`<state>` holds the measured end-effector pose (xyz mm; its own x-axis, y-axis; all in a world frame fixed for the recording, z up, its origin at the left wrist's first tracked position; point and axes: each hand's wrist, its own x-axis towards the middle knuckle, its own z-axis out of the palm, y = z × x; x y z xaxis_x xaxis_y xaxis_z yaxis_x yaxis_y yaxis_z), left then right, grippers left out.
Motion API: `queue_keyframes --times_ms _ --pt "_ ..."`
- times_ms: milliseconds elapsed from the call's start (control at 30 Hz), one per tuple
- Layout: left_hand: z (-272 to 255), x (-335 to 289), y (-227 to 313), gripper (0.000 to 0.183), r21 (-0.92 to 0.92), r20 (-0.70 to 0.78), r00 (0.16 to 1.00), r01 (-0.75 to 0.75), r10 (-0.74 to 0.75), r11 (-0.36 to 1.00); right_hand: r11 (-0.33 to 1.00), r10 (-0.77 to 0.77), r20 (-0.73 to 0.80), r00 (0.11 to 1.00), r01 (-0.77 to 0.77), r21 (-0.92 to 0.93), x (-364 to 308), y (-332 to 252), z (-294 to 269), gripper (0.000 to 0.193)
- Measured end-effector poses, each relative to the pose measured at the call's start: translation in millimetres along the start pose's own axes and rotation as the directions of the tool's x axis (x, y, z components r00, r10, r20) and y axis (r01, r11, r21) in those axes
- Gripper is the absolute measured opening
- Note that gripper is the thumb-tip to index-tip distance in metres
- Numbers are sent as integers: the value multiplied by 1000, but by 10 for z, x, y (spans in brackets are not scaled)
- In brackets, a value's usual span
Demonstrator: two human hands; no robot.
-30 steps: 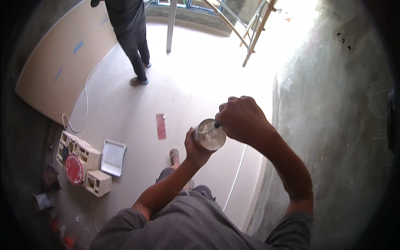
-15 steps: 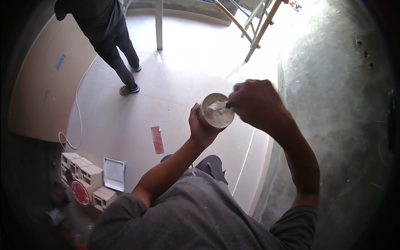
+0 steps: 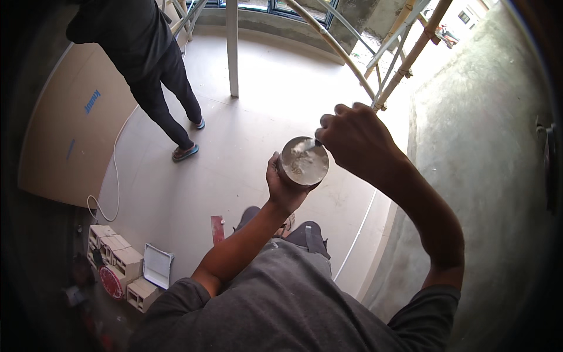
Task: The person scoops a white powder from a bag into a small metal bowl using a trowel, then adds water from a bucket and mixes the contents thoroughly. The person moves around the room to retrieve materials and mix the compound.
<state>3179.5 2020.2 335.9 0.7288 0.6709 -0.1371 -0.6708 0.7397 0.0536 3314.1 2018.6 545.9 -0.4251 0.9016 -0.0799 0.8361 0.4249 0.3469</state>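
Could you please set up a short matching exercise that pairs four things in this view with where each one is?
Things:
1. round metal cup
2. white tray
3. red strip
4. other person

Places:
A. standing at the upper left
B. on the floor beside the hollow blocks
C. held in the left hand, with the right hand at its rim
D. flat on the floor, just left of the wearer's knee

Pairs: 1-C, 2-B, 3-D, 4-A
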Motion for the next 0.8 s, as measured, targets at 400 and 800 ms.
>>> queue_keyframes --times_ms 400,800 --pt "10 2333 763 64 32 -131 990 -37 41 999 971 70 519 852 -177 160 1718 1872 826 16" --pt "184 3655 1607 67 34 -54 998 -15 17 999 982 110 403 908 -163 98 2866 2721 750 7"
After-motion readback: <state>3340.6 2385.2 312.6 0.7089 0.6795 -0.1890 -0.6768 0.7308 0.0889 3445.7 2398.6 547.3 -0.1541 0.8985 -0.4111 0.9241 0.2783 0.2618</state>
